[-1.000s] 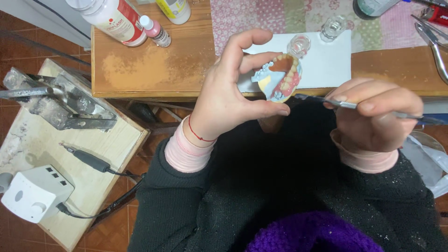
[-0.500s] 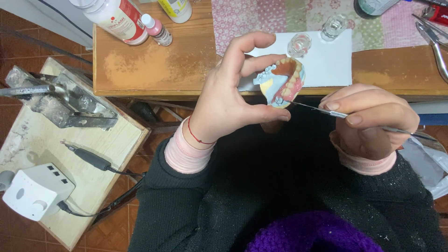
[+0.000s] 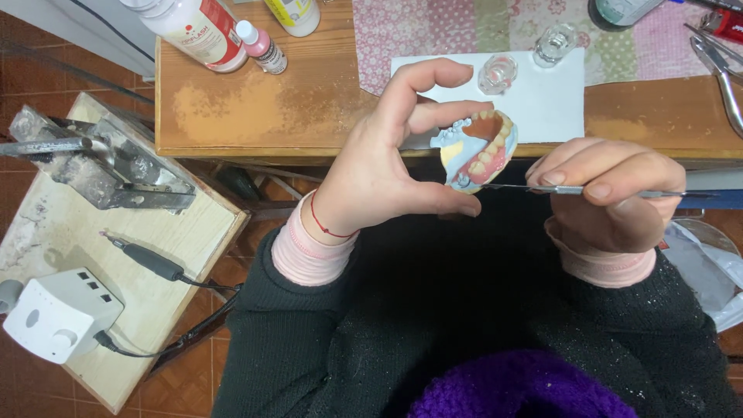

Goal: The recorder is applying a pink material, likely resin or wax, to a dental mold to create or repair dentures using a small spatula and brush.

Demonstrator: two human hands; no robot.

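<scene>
**Denture model held up, thin metal tool at its edge**

The left hand [image 3: 387, 174] holds a denture model [image 3: 478, 151] in front of the body, just at the near edge of the wooden table [image 3: 255, 116]. Thumb below and fingers curled above pinch the pale blue cast, which carries a row of cream teeth set in pink gum. The right hand [image 3: 607, 197] is closed around a slim metal instrument [image 3: 619, 192], held like a pen and lying nearly level; its fine tip reaches the lower side of the model, beside the left thumb.

On the table behind the hands lies a white sheet [image 3: 557, 108] with two small clear glass cups [image 3: 498, 73] on it, over a patchwork cloth [image 3: 464, 27]. At the far left of the table stand a large white bottle [image 3: 197, 31] and a small pink bottle [image 3: 261, 48]. To the left, a lower pale board [image 3: 116, 310] bears a grey metal press [image 3: 101, 166], a dark handpiece [image 3: 147, 259] on a cable and a white control box [image 3: 58, 313].
</scene>
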